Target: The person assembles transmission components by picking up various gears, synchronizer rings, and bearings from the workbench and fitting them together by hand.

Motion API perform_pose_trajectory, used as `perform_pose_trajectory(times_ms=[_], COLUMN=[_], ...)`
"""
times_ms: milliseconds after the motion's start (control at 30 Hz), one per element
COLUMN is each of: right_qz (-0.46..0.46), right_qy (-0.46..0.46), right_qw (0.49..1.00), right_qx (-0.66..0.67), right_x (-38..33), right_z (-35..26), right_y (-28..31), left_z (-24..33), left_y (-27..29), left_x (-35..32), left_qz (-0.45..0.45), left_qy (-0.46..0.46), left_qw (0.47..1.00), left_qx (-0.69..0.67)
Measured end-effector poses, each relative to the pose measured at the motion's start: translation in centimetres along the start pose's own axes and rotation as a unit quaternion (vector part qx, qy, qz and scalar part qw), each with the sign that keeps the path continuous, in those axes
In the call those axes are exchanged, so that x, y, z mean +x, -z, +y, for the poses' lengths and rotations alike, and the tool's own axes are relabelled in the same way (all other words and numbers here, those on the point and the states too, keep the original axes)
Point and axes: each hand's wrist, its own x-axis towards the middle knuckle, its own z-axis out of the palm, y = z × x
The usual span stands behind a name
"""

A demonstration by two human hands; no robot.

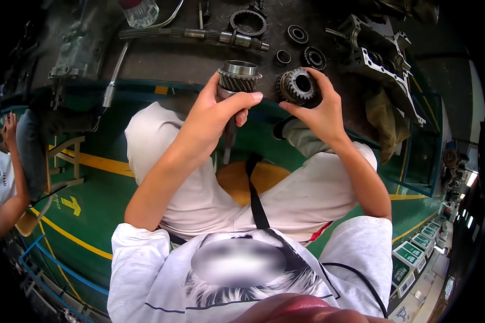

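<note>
While your left hand [213, 116] grips the geared shaft [237, 81], your right hand [320, 110] pinches a loose gear [299, 86] at 3 o'clock of it, not yet fitted on.

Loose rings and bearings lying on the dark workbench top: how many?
4. A large toothed steel ring at top centre, a black round bearing right of it, a small dark bearing below, and a dark toothed ring beside that. More may be hidden behind the hands.

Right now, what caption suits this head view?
Left hand grips a geared shaft; right hand holds a gear.
</note>
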Motion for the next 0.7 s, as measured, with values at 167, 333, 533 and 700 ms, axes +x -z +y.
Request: perform_pose_trajectory(times_ms=[167,333,533,700], right_qz=[0.003,-0.007,0.123,-0.036], right_qy=[0.004,0.035,-0.012,-0.02], right_qw=[1.0,0.999,0.992,0.995], right_qx=[-0.005,-0.028,-0.012,-0.091], right_x=[0.0,0.4,3.5,6.0], right_z=[0.0,-0.2,1.9,4.0], right_y=[0.0,0.4,3.0,3.0], left_z=[0.3,0.4,0.0,-0.4], left_y=[0.0,-0.2,-0.1,-0.3], left_x=[0.0,-0.3,-0.3,-0.1], left_qz=[-0.008,0.002,0.01,0.008], left_qy=[0.04,0.017,0.009,0.006], left_qw=[0.996,1.0,0.999,0.999], left_qx=[-0.074,0.006,0.044,0.052])
